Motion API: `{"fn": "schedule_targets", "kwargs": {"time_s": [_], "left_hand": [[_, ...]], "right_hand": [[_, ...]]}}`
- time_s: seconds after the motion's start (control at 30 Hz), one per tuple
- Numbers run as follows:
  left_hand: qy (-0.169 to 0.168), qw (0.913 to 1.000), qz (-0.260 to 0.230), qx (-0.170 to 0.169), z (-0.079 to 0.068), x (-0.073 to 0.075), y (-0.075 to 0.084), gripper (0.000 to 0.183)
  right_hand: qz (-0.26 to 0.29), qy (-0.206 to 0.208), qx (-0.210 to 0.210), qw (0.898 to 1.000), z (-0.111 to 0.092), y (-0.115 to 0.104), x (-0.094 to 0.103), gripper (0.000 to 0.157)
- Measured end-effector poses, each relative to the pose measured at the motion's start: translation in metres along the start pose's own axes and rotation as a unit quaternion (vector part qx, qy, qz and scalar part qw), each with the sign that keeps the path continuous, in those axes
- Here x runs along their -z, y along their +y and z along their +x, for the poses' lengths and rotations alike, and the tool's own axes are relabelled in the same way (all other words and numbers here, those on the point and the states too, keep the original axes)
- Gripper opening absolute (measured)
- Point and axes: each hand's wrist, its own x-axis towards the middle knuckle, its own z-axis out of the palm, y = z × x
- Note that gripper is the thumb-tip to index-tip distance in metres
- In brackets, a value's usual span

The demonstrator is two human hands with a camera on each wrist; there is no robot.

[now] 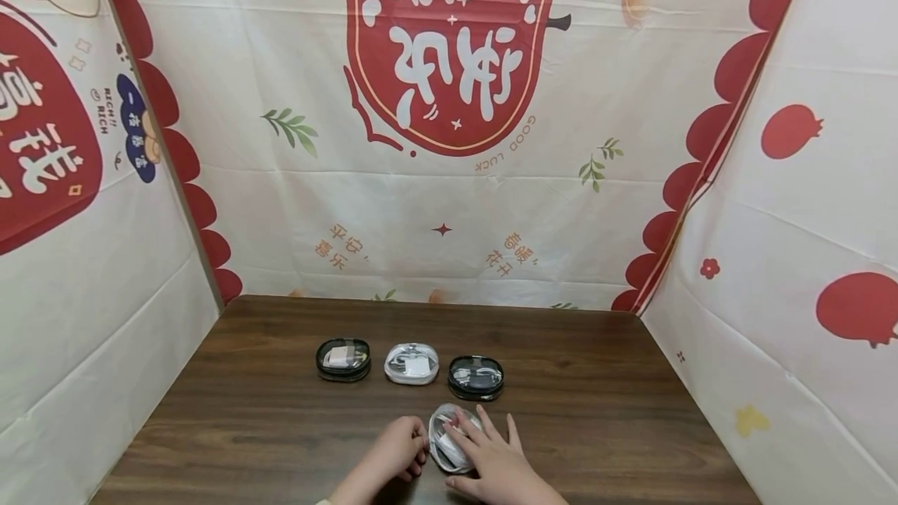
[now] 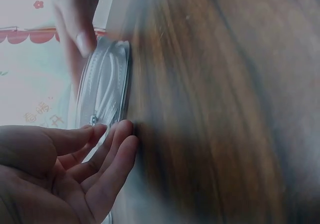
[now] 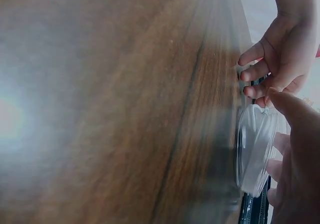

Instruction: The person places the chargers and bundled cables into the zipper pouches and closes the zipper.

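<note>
A clear oval zip pouch with white trim [image 1: 440, 449] lies near the front of the wooden table, with a white cable visible inside. At its left end, my left hand [image 1: 398, 446] pinches the small zipper pull [image 2: 93, 119] between thumb and index finger. The other left fingers are bent beside the pouch. My right hand [image 1: 501, 464] rests over the pouch from the right, fingers spread and fairly straight on its top. In the right wrist view, the right thumb reaches toward the pouch's zipper end, and the right palm hides part of the pouch [image 3: 257, 149].
Behind the hands stand three similar pouches in a row: a black-trimmed one [image 1: 344, 360] at left, a white-trimmed one [image 1: 411, 365] in the middle and another black-trimmed one [image 1: 476, 378] at right. Printed cloth walls [image 1: 449, 193] enclose the table's back and sides.
</note>
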Motion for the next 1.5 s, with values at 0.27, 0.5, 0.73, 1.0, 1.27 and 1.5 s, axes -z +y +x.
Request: {"fn": "schedule_targets", "kwargs": {"time_s": [0.27,0.5,0.73,1.0,1.27,1.5], "left_hand": [[0.007,0.9999,0.01,0.009,0.009,0.01,0.0,0.01],[0.012,0.9994,0.027,0.015,0.017,0.012,0.001,0.011],[0.001,0.9996,0.026,0.007,0.015,0.009,-0.003,0.012],[0.002,0.999,0.039,-0.019,0.011,0.012,-0.001,0.013],[-0.025,0.9986,0.046,-0.003,0.003,0.011,-0.001,0.015],[-0.041,0.9986,0.033,-0.003,-0.002,0.008,0.001,0.014]], "right_hand": [[-0.011,0.018,0.035,0.999,-0.005,-0.002,0.009,0.071],[0.012,-0.002,0.052,0.999,0.007,-0.003,0.012,0.068],[-0.001,-0.013,0.05,0.999,0.008,-0.003,0.002,0.07],[-0.013,0.007,0.056,0.998,0.01,-0.002,-0.004,0.073],[0.003,0.003,0.044,0.999,0.011,0.002,-0.011,0.075],[0.009,0.012,0.043,0.999,0.012,0.0,-0.007,0.073]]}}
